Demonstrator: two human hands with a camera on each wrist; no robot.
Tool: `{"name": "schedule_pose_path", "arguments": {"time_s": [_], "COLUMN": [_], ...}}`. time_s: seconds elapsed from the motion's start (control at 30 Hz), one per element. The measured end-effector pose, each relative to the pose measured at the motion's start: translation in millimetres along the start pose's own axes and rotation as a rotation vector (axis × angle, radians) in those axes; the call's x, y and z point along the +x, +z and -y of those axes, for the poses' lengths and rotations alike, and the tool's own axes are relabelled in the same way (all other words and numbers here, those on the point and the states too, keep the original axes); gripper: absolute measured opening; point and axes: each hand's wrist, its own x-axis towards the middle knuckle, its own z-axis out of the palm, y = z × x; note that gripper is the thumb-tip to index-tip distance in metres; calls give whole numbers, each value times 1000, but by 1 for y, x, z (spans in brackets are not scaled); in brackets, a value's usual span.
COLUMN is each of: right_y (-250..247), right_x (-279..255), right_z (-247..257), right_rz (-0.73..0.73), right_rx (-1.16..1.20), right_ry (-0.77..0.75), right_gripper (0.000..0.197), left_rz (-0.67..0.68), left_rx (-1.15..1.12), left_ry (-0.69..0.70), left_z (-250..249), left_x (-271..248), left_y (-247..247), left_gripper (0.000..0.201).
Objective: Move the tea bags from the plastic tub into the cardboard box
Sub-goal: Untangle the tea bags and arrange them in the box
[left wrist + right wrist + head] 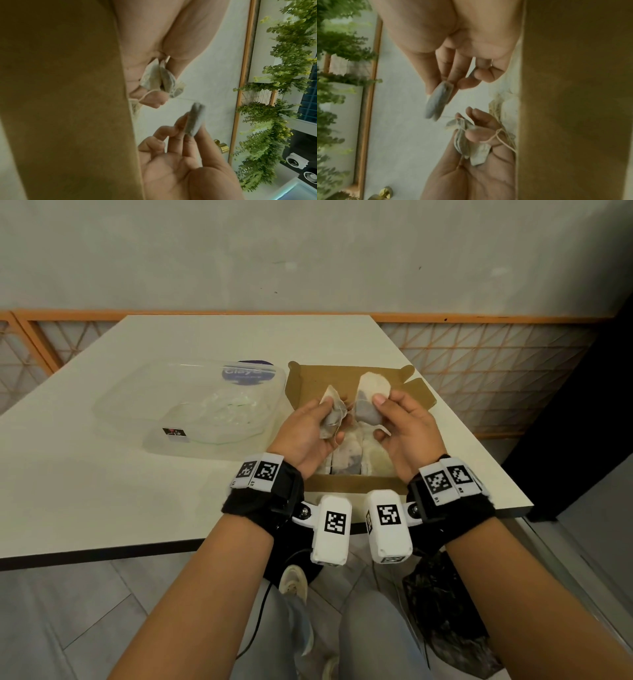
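Room, head view: pale wall behind a white desk (102, 474), with an orange lattice rail along its far edge.
Tub, head view: clear tub (191, 409) sits left of centre on the desk; I can make out no bags in it, though the plastic glares.
Box, head view: open box (352, 484) stands at the desk's near edge, right of the tub, flaps out, several bags (349, 457) lying inside.
Left hand, head view: left hand (308, 433) curls round a crumpled bag (330, 416) above the box.
Right hand, head view: right hand (407, 429) pinches a second bag (370, 402), thumb on its face, also above the box.
Left wrist view: left-hand bag (157, 78) is folded in the palm, its string (145, 96) looped over a finger; the other bag (194, 120) stands edge-on between right fingertips (180, 121); brown box wall fills the left.
Right wrist view: same pair mirrored; string (496, 136) is wound on a left finger (477, 135).
Step, my judgement: last bags look ready to drop. Free the string first, then lower each bag in flat so threads do not snag a flap.
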Motion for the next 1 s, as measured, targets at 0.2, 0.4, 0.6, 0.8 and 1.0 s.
{"name": "schedule_pose_path", "arguments": {"time_s": [0.2, 0.4, 0.6, 0.8, 1.0], "right_y": [4, 7, 7, 6, 3], "right_x": [-2, -1, -2, 1, 4], "right_z": [-4, -8, -5, -5, 0], "right_rz": [159, 121, 77, 64, -18], "right_rx": [-147, -232, -135, -67, 47], "right_ry": [-31, -61, -8, 64, 84], "right_gripper": [20, 10, 12, 21, 16], "left_rz": [-59, -53, -26, 15, 27], "left_rx": [106, 148, 177, 178, 27], "left_ry": [34, 56, 32, 3, -33], "left_z": [2, 2, 4, 3, 0], "left_x": [1, 1, 4, 3, 3], "left_y": [2, 2, -1, 2, -2], "left_gripper": [11, 11, 10, 15, 17]}}
